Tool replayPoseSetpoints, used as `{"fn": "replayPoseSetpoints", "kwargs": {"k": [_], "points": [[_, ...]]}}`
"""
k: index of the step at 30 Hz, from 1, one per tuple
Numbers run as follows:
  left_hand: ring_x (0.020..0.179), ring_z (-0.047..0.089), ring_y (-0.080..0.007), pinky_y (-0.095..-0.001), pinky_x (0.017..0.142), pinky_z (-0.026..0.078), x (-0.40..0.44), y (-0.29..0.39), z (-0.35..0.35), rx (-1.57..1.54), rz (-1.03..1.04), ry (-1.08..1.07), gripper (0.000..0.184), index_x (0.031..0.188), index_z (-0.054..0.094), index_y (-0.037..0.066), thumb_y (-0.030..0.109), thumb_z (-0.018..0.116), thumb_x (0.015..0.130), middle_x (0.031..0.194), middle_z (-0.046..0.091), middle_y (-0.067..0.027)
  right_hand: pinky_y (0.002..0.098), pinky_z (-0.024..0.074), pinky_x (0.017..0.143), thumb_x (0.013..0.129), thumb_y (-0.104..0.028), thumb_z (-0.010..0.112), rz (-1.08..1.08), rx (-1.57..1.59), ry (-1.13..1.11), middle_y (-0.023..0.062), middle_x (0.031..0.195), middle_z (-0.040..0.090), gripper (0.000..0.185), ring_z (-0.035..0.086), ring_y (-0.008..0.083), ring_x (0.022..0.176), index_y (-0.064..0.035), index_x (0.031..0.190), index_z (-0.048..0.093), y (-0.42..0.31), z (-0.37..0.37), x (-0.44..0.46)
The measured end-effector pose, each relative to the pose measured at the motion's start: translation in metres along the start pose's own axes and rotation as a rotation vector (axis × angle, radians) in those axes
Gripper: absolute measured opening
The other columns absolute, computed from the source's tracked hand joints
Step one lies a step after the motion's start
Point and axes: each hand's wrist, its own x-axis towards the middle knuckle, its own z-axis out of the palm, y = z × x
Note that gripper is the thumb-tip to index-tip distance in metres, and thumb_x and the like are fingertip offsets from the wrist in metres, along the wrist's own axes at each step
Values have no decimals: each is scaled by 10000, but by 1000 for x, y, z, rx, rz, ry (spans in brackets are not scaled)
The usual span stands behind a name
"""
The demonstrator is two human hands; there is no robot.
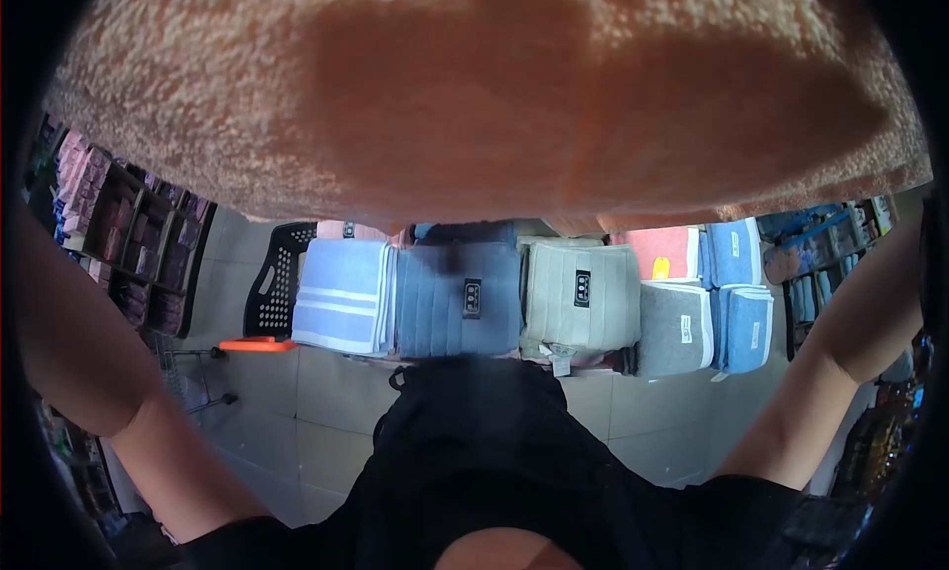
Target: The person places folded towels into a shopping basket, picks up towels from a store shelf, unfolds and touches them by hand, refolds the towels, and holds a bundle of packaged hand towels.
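Observation:
A peach-coloured fluffy towel [474,105] hangs spread out very close to the camera and fills the top of the head view. Both my forearms rise along the sides, the left one [178,451] and the right one [791,422]. My hands lie outside the picture, so their grip does not show. Below the towel are stacks of folded towels: a light blue one with white stripes [341,298], a darker blue one [435,303], a pale grey-green one [603,293], a grey one [672,323] and a pink one [662,249].
A black perforated basket [272,283] with an orange handle [259,345] stands left of the stacks. Shelves with pink packages [138,234] line the left side; more shelves [840,249] stand at right. A wire cart [193,377] is on the tiled floor [336,412].

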Motion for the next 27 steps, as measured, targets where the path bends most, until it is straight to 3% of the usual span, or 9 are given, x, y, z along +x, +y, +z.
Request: {"fn": "replayPoseSetpoints", "kwargs": {"k": [4,8,10,12,13,14,18,25,27], "points": [[909,616,-153,-295,841,505,-35,-37,6,-106,-247,-14,290,1136,509,8,143,543,881,1046,605,-122,233,520,608,868,-148,567,321,153,-2,53,884,630,173,625,104,704,-32,994,591,32,5,-44],[819,635,-149,-259,730,524,-123,-164,22,-200,-678,193,245,1097,521,-34,86,528,884,989,626,-126,213,505,603,859,-166,606,816,281,-159,33,825,635,163,614,85,697,-33,953,591,132,9,-146],[838,632,-154,-276,731,526,-184,-228,20,-226,-898,95,241,1103,511,-42,27,520,872,997,628,-123,211,483,624,808,-129,670,1083,286,-218,4,787,614,154,572,59,689,-40,907,594,188,15,-217],[841,617,-131,-256,714,508,-235,-270,23,-89,-1069,35,240,1080,528,-34,-35,527,840,936,637,-93,211,445,616,787,-110,687,1140,101,-308,-12,786,600,140,536,49,690,-37,859,592,230,18,-282],[774,585,-90,-234,657,480,-254,-285,24,47,-1029,-16,207,1029,546,-17,-54,535,826,863,622,-54,211,434,606,786,-92,681,1010,-176,-417,-19,777,593,126,529,48,698,-37,849,586,255,13,-314],[672,519,-34,-197,581,421,-262,-292,22,89,-1059,-61,140,960,549,36,-18,553,832,792,587,6,204,424,603,784,-90,682,1063,-94,-408,-28,761,579,127,522,43,701,-41,846,582,260,13,-326],[692,538,-46,-199,576,421,-235,-302,17,125,-1001,22,120,916,583,2,-55,525,828,802,602,-5,196,402,576,781,-124,693,1090,183,-203,-17,729,569,158,492,25,661,-38,854,583,274,10,-312],[860,600,-151,-298,730,485,-211,-395,20,141,-1130,-129,323,1070,582,-13,148,671,804,965,631,-104,218,422,698,817,-338,652,1174,-297,-961,-6,840,587,308,526,63,809,-68,943,576,366,37,-313],[883,596,-164,-317,752,483,-208,-400,26,66,-1251,-85,380,1074,580,-9,195,704,778,997,623,-113,214,428,718,802,-355,666,1324,22,-924,-2,895,594,360,536,65,837,-62,989,572,375,40,-315]]}}
